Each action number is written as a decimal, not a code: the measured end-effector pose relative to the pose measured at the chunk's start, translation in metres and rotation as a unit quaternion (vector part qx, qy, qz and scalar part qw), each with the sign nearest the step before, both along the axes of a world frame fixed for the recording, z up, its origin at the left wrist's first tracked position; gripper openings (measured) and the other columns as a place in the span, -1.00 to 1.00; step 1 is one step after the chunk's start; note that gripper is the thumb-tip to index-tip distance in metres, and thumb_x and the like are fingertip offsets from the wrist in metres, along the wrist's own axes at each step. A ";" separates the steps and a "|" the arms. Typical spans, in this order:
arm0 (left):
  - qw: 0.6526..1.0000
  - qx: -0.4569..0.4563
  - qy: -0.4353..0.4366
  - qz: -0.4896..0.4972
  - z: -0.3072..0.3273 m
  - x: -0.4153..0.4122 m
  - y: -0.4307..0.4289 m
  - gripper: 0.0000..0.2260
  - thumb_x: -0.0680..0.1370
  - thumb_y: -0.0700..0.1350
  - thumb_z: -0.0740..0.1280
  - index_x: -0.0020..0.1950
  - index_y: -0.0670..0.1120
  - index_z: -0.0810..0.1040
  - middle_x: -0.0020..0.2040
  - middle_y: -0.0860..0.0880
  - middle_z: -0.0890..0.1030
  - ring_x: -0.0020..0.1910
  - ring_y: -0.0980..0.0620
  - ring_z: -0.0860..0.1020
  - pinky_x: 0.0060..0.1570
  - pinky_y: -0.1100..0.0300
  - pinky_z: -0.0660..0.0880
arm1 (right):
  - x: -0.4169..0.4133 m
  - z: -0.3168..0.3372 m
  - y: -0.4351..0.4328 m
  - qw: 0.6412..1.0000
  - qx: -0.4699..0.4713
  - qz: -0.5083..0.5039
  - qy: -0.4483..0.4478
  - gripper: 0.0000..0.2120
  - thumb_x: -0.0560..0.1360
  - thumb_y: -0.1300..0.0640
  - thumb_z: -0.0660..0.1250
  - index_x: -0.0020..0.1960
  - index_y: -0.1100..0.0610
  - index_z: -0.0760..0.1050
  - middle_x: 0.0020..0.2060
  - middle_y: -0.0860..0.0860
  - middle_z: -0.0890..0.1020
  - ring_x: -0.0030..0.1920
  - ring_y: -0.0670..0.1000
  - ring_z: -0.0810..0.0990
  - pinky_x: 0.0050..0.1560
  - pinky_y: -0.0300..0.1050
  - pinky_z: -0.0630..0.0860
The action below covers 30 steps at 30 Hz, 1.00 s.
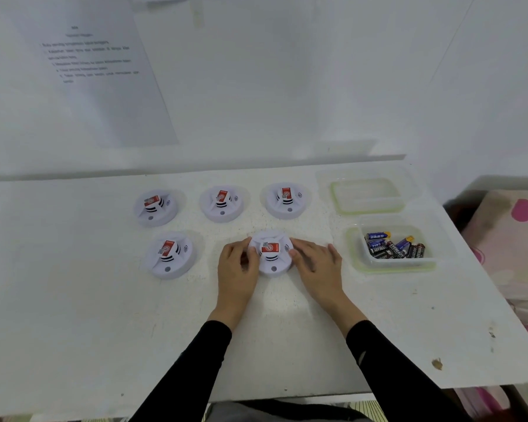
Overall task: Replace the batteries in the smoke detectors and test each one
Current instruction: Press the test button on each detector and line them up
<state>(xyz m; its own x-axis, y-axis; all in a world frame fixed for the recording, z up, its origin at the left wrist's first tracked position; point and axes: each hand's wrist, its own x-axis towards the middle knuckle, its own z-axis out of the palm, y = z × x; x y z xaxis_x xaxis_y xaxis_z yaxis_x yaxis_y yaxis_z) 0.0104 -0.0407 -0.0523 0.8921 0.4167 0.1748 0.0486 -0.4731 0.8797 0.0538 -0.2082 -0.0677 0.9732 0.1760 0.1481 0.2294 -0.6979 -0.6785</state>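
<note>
Smoke detector (272,254) at frame centre is gripped at its left edge by the curled left hand (237,264); its right edge is touched by the right hand (313,263), fingers nearly straight; batteries (393,246) are seen in a tub (392,262) at right.

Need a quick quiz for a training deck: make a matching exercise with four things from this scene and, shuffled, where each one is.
Things
1. batteries
2. front-right smoke detector
3. printed sheet
4. far clear container

Places
A. on the wall behind the table
B. between the left hand and the right hand
C. at the table's far right, nothing in it
D. in the near clear tub

Pairs: 1-D, 2-B, 3-A, 4-C
</note>
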 end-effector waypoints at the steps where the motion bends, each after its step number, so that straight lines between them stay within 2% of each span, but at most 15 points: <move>1: 1.000 0.004 0.003 -0.002 0.001 0.000 0.000 -0.78 0.64 -0.15 0.29 0.26 -0.09 0.59 0.02 0.10 0.49 0.07 0.11 0.49 0.04 0.49 0.40 | -0.001 0.000 0.001 1.000 0.001 -0.003 -0.001 -0.51 0.53 -0.31 -0.04 0.28 -0.19 0.49 0.23 -0.27 0.55 0.28 -0.22 0.43 0.43 -0.14 -0.13; 4: 1.000 0.004 0.017 -0.019 0.000 0.002 0.004 -0.76 0.64 -0.16 0.27 0.29 -0.11 0.58 0.04 0.07 0.50 0.08 0.12 0.47 -0.01 0.61 0.30 | -0.003 0.003 0.002 1.000 0.014 -0.015 0.003 -0.54 0.54 -0.28 0.02 0.29 -0.16 0.49 0.21 -0.23 0.57 0.26 -0.19 0.46 0.44 -0.13 -0.08; 6: 0.999 -0.010 0.035 -0.038 0.000 -0.001 0.010 -0.72 0.64 -0.17 0.26 0.35 -0.11 0.53 0.14 0.03 0.49 0.13 0.11 0.47 0.05 0.58 0.33 | -0.007 0.008 0.004 0.998 0.059 -0.033 0.013 -0.63 0.58 -0.17 0.11 0.29 -0.12 0.49 0.18 -0.18 0.60 0.21 -0.16 0.50 0.47 -0.11 -0.02; 7: 0.998 -0.011 0.028 -0.056 0.001 -0.004 0.015 -0.71 0.64 -0.19 0.26 0.37 -0.11 0.51 0.18 0.02 0.47 0.18 0.09 0.48 0.13 0.50 0.38 | -0.009 0.012 0.007 0.994 0.097 -0.049 0.014 -0.67 0.59 -0.10 0.14 0.28 -0.09 0.50 0.17 -0.17 0.60 0.19 -0.14 0.52 0.47 -0.04 0.07; 9: 0.994 0.018 -0.041 -0.098 0.008 -0.015 0.029 -0.70 0.61 -0.26 0.24 0.33 -0.09 0.53 0.22 -0.01 0.47 0.27 0.07 0.48 0.26 0.28 0.45 | -0.017 0.022 0.022 0.985 0.147 -0.085 -0.024 -0.73 0.56 0.02 0.19 0.19 -0.04 0.55 0.19 -0.15 0.60 0.19 -0.11 0.52 0.40 -0.02 0.25; 11: 0.984 0.056 -0.129 -0.108 0.019 -0.021 0.047 -0.68 0.55 -0.33 0.21 0.24 -0.12 0.59 0.23 -0.06 0.49 0.31 0.07 0.46 0.29 0.26 0.41 | -0.027 0.033 0.047 0.982 0.132 -0.096 -0.097 -0.77 0.49 0.10 0.22 0.06 -0.03 0.60 0.18 -0.18 0.59 0.18 -0.15 0.51 0.30 -0.21 0.25; 13: 0.982 0.052 -0.168 -0.068 0.037 -0.022 0.068 -0.68 0.53 -0.37 0.20 0.16 -0.13 0.62 0.24 -0.04 0.48 0.33 0.05 0.46 0.31 0.29 0.37 | -0.036 0.043 0.077 0.981 0.144 -0.045 -0.125 -0.73 0.43 0.20 0.22 0.00 -0.02 0.61 0.18 -0.19 0.59 0.16 -0.19 0.50 0.26 -0.29 0.24; 15: 0.986 0.013 -0.168 -0.004 0.051 -0.022 0.093 -0.69 0.54 -0.36 0.19 0.11 -0.07 0.62 0.23 0.05 0.47 0.32 0.13 0.45 0.27 0.32 0.39 | -0.045 0.049 0.108 0.974 0.207 0.039 -0.083 -0.66 0.42 0.33 0.21 0.03 0.03 0.61 0.17 -0.14 0.60 0.20 -0.15 0.51 0.27 -0.25 0.32; 17: 0.987 -0.019 -0.148 0.052 0.053 -0.025 0.123 -0.66 0.57 -0.36 0.18 0.09 0.01 0.59 0.21 0.05 0.50 0.29 0.19 0.46 0.21 0.31 0.44 | -0.052 0.052 0.133 0.961 0.257 0.098 -0.024 -0.64 0.45 0.39 0.17 0.08 0.10 0.60 0.16 -0.10 0.60 0.22 -0.13 0.52 0.26 -0.26 0.38; 19: 0.990 -0.021 -0.103 0.088 0.043 -0.031 0.150 -0.63 0.57 -0.37 0.18 0.11 0.08 0.56 0.21 0.01 0.54 0.26 0.08 0.47 0.23 0.11 0.46 | -0.054 0.049 0.153 0.958 0.262 0.115 0.023 -0.65 0.49 0.37 0.17 0.17 0.12 0.56 0.17 -0.08 0.59 0.23 -0.13 0.51 0.27 -0.25 0.38; 22: 0.990 -0.011 0.048 0.132 0.021 -0.036 0.179 -0.71 0.62 -0.24 0.21 0.31 -0.05 0.52 0.31 -0.09 0.51 0.33 -0.13 0.40 0.33 -0.06 0.36 | -0.052 0.040 0.173 0.974 0.193 0.094 0.074 -0.67 0.57 0.24 0.24 0.33 0.12 0.46 0.31 -0.03 0.51 0.34 -0.06 0.41 0.36 -0.28 0.25; 25: 0.972 0.033 0.195 0.129 0.005 -0.037 0.192 -0.64 0.67 -0.05 0.17 0.46 -0.10 0.41 0.48 -0.09 0.39 0.47 -0.17 0.25 0.44 0.05 0.13 | -0.046 0.034 0.187 0.980 0.141 0.084 0.113 -0.56 0.60 0.07 0.25 0.45 0.14 0.34 0.43 -0.01 0.39 0.45 -0.02 0.29 0.45 -0.21 0.16; 28: 0.968 0.061 0.223 0.095 0.001 -0.036 0.191 -0.63 0.69 0.03 0.12 0.46 -0.03 0.43 0.51 0.00 0.34 0.50 -0.08 0.21 0.45 0.10 0.08 | -0.039 0.030 0.197 0.982 0.094 0.079 0.143 -0.42 0.59 -0.11 0.22 0.51 0.12 0.24 0.49 -0.01 0.30 0.51 -0.02 0.20 0.51 -0.05 0.10; 30: 0.978 0.054 0.192 0.060 0.002 -0.034 0.188 -0.62 0.68 0.05 0.11 0.44 -0.04 0.44 0.49 -0.01 0.37 0.50 -0.04 0.21 0.42 0.17 0.07 | -0.036 0.025 0.200 0.985 0.061 0.080 0.142 -0.40 0.57 -0.16 0.23 0.52 0.09 0.22 0.49 -0.04 0.29 0.52 -0.02 0.16 0.52 -0.01 0.06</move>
<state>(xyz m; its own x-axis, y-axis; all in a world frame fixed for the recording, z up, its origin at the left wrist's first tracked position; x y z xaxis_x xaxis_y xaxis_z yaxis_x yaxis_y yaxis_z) -0.0241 0.1468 -0.0501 0.8468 0.5193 -0.1156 0.4267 -0.5331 0.7306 0.0181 -0.0079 -0.0430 0.9393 0.3290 -0.0970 0.1186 -0.5769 -0.8082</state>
